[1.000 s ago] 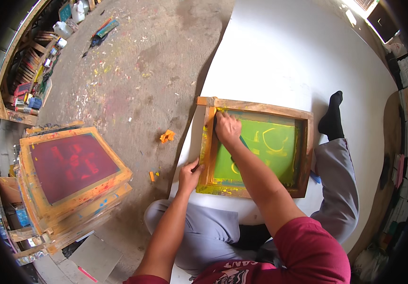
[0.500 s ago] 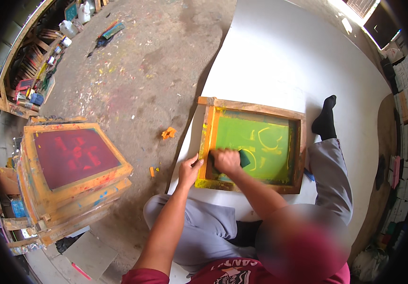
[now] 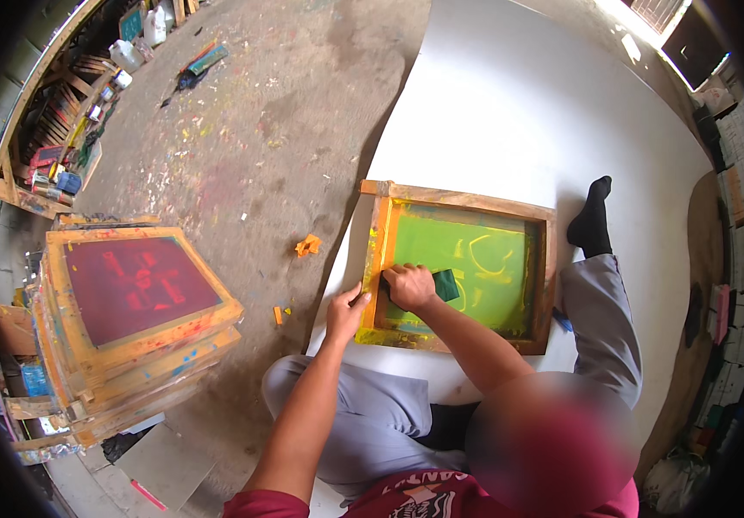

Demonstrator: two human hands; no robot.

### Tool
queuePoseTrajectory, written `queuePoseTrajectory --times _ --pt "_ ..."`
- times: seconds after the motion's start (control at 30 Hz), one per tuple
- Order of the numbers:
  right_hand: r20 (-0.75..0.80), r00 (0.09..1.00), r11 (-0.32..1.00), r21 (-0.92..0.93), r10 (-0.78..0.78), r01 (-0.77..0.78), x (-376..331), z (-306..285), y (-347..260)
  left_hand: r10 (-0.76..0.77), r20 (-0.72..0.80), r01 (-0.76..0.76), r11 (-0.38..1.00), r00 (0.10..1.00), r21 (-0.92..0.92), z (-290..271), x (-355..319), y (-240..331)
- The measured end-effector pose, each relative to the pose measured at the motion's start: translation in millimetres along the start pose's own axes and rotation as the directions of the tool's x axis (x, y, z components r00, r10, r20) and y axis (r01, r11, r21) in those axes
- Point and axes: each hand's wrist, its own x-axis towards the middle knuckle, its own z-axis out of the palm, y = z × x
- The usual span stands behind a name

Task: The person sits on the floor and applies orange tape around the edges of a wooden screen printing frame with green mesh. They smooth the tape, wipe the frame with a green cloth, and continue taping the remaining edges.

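Observation:
A wooden-framed printing screen with green mesh and yellow line markings lies flat before me. My left hand grips the frame's left side near the lower corner, thumb on top. Closed over the inner left edge of the mesh, my right hand holds a dark green flat piece. It sticks out to the right of my knuckles, and whether it is cloth or something stiffer I cannot tell. Orange and yellow smears mark the left frame bar, right beside both hands.
Under the screen spreads a large white sheet. To my left stands a stack of wooden screens, the top one with dark red mesh. An orange scrap lies on the paint-spotted floor. My socked foot rests right of the screen.
My right hand has slid slightly up and left along the mesh with the dark green piece. My left hand stays on the frame.

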Motion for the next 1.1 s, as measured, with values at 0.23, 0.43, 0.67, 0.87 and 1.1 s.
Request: queuePoseTrajectory --times 0.23,0.43,0.67,0.87,1.1 --pt "0.096 0.995 0.997 -0.071 -0.022 0.029 -6 2 2 -0.041 -0.001 0.041 0.999 0.999 -0.023 -3 -1 -2" --pt "0.321 0.947 0.993 0.108 0.014 -0.051 -30 11 -18 -0.066 0.058 0.064 0.998 0.996 0.026 -7 4 14" --pt "0.419 0.904 0.993 0.109 -0.088 0.047 -25 -12 -33 -0.056 0.033 0.056 0.998 0.998 0.010 -6 0 15" --pt "0.075 0.997 0.998 0.047 0.032 -0.036 13 -1 18 -0.080 0.054 0.077 0.996 0.995 0.050 -5 4 12" --pt "-0.021 0.955 0.955 0.022 0.296 -0.296 87 -4 56 -0.040 0.023 0.040 0.999 0.999 -0.010 -5 2 -2"
